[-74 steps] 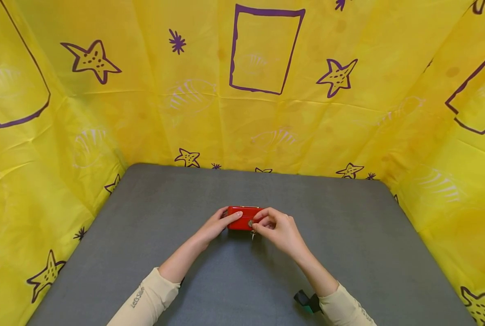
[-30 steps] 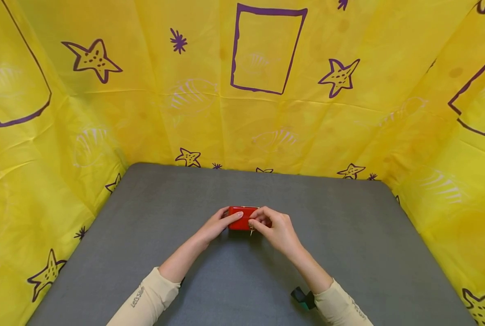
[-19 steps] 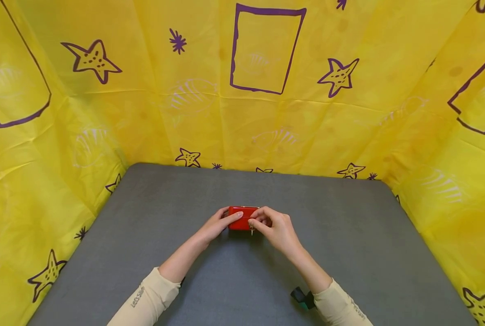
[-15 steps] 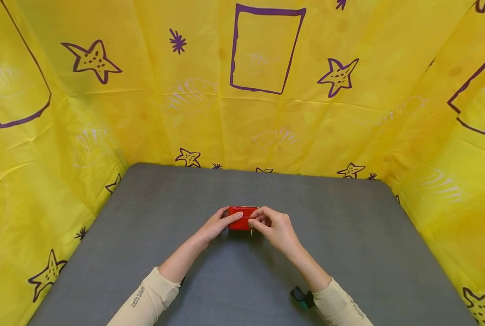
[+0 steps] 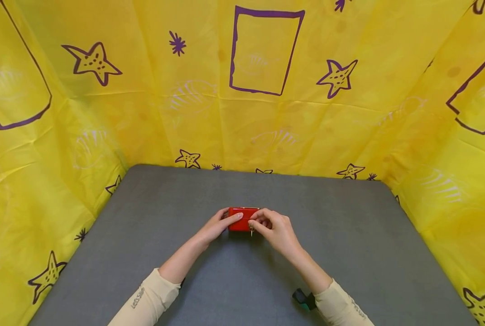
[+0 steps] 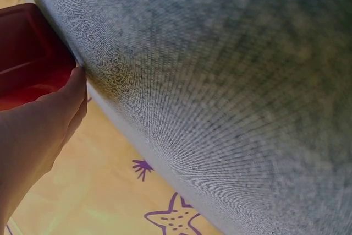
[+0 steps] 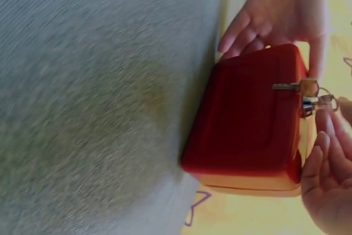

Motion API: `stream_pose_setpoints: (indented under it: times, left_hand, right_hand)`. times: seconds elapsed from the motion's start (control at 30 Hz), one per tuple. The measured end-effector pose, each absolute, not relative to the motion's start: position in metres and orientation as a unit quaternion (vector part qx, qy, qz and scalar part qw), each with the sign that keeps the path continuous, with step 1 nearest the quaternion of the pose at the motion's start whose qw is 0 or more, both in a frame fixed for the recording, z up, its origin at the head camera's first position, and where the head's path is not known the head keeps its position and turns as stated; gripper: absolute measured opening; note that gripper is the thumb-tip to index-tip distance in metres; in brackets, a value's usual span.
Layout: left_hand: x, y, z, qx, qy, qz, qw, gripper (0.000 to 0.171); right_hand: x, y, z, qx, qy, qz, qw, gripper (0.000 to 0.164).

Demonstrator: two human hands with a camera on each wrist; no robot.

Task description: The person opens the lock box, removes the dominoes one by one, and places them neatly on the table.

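A small red cash box (image 5: pixel 238 223) stands on the grey table, lid down, with its lock facing the person. The left hand (image 5: pixel 219 224) holds the box's left end, thumb along the front and fingers behind. In the left wrist view, that hand's fingers reach along the box's end. The right hand (image 5: pixel 276 228) pinches a key (image 7: pixel 325 100) that sits in the lock on the box's front. A second key (image 7: pixel 309 87) dangles from the same ring, beside the lock in the right wrist view. The right fingers mostly cover the pinched key in the head view.
The grey table (image 5: pixel 177 194) spreads around the box. Yellow cloth walls (image 5: pixel 209 122) with starfish drawings enclose its back and sides. A black wrist-worn device (image 5: pixel 303 299) sits by the right sleeve.
Since the oldest frame, the right hand has shifted slightly left, and its fingers now cover the key head that showed then. The hanging key moved slightly left too. The left hand and box stay put.
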State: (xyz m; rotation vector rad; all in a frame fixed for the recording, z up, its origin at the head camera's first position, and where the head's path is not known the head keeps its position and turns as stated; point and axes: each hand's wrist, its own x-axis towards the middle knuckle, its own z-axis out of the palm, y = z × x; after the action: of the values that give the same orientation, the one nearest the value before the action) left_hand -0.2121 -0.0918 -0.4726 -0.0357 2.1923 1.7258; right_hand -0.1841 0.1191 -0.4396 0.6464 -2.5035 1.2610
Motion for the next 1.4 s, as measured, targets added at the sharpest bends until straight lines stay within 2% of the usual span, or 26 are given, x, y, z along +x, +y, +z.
stream_pose_setpoints:
  times: [0.27,0.5,0.7,1.0,1.4]
  left_hand:
    - [-0.213,-0.092,-0.473,-0.018,0.772,0.609,0.184,0.088]
    - [-0.213,-0.092,-0.471,-0.017,0.769,0.61,0.187,0.085]
    - [-0.213,-0.092,-0.473,-0.016,0.769,0.612,0.183,0.084]
    - [-0.213,-0.091,-0.473,-0.021,0.77,0.609,0.186,0.089]
    - [-0.212,-0.09,-0.471,-0.016,0.769,0.612,0.184,0.083]
  right_hand:
    - [-0.185,0.13,-0.449,0.268,-0.866,0.38,0.185,0.024]
    - [-0.186,0.138,-0.453,0.305,-0.859,0.364,0.19,0.031]
    - [-0.185,0.137,-0.455,0.308,-0.855,0.378,0.176,0.032]
    - [-0.185,0.135,-0.458,0.309,-0.848,0.386,0.19,0.026]
    - [-0.185,0.132,-0.458,0.293,-0.853,0.389,0.189,0.024]
